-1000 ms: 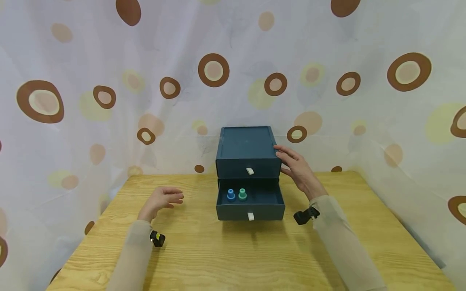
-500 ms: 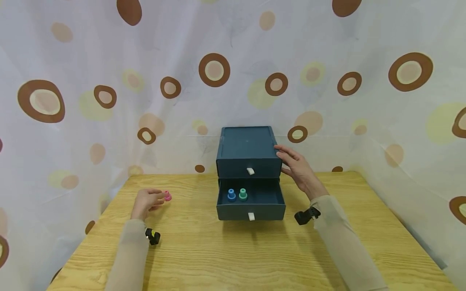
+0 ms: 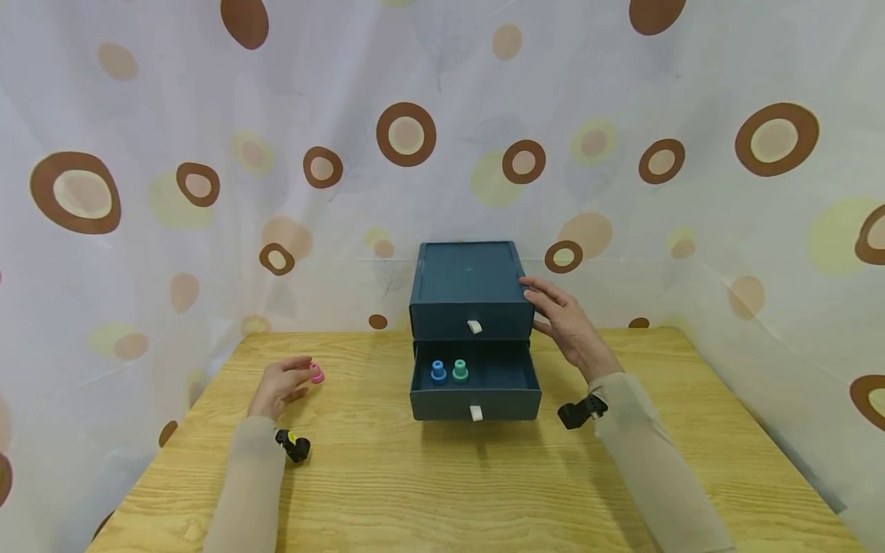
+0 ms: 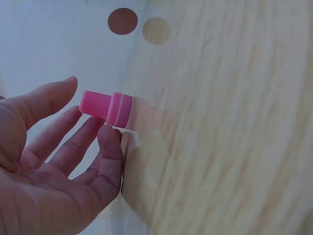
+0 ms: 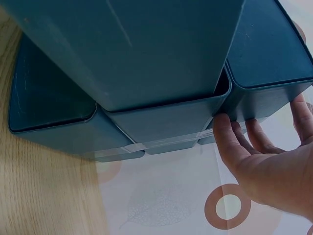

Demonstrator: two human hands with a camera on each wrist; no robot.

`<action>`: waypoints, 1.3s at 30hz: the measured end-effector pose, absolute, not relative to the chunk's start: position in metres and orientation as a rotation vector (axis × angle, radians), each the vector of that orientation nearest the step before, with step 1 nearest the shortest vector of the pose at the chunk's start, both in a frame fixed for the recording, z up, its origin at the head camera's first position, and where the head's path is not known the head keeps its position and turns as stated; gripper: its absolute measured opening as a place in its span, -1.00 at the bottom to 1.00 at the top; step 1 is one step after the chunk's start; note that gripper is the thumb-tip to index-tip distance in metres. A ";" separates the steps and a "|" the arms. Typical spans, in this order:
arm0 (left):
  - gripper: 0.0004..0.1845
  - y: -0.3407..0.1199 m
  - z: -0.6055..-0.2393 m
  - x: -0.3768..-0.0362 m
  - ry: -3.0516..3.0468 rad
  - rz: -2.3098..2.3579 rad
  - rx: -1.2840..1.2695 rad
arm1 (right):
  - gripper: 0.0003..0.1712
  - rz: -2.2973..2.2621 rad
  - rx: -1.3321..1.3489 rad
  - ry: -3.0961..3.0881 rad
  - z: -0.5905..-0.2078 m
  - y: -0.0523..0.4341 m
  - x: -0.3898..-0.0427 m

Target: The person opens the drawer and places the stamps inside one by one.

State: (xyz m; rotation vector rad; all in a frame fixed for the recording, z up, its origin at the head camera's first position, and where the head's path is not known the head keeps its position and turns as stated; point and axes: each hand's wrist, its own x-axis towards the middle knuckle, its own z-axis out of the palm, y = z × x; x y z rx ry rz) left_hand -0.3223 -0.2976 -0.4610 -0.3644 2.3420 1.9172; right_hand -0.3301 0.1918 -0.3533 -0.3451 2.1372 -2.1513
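A small pink stepped plastic peg (image 3: 316, 374), narrow above and wider at its base, stands upright on the left of the table. Around it, thumb and fingers apart, is my left hand (image 3: 280, 384); the left wrist view shows the peg (image 4: 117, 110) just beyond the thumb tip, with fingertips right at its side. My right hand (image 3: 570, 326) rests its spread fingertips on the right side of a dark blue drawer cabinet (image 3: 470, 273). The lower drawer (image 3: 475, 404) is pulled out and holds a blue peg (image 3: 439, 373) and a green peg (image 3: 460, 372).
Above the pulled-out drawer, the upper drawer (image 3: 442, 321) is closed and has a white pull tab (image 3: 474, 327). The cabinet stands at the back of the wooden table (image 3: 387, 491), before a spotted curtain (image 3: 456, 69).
My left hand has moved left from over the pink peg to beside it, bringing the peg into sight. The right hand stays at the cabinet's side, and the drawers have not moved.
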 end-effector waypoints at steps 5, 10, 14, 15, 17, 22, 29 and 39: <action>-0.41 -0.298 -0.462 -0.327 2.338 1.919 -0.382 | -0.33 -2.146 -0.360 2.144 -0.353 0.192 -0.330; -0.45 -0.298 -0.464 -0.327 2.346 1.914 -0.393 | -0.34 -2.148 -0.367 2.137 -0.354 0.192 -0.330; -0.47 -0.296 -0.464 -0.326 2.364 1.899 -0.385 | -0.34 -2.151 -0.350 2.137 -0.354 0.192 -0.330; -0.47 -0.295 -0.464 -0.325 2.372 1.894 -0.376 | -0.34 -2.151 -0.346 2.138 -0.354 0.192 -0.330; -0.49 -0.294 -0.463 -0.325 2.382 1.888 -0.378 | -0.35 -2.151 -0.338 2.140 -0.354 0.192 -0.330; -0.54 -0.290 -0.464 -0.326 2.406 1.864 -0.408 | -0.36 -2.150 -0.334 2.141 -0.354 0.192 -0.330; -0.54 -0.285 -0.461 -0.325 2.438 1.826 -0.418 | -0.35 -2.154 -0.342 2.133 -0.352 0.192 -0.330; -0.54 -0.276 -0.454 -0.320 2.450 1.807 -0.345 | -0.35 -2.152 -0.328 2.127 -0.353 0.191 -0.330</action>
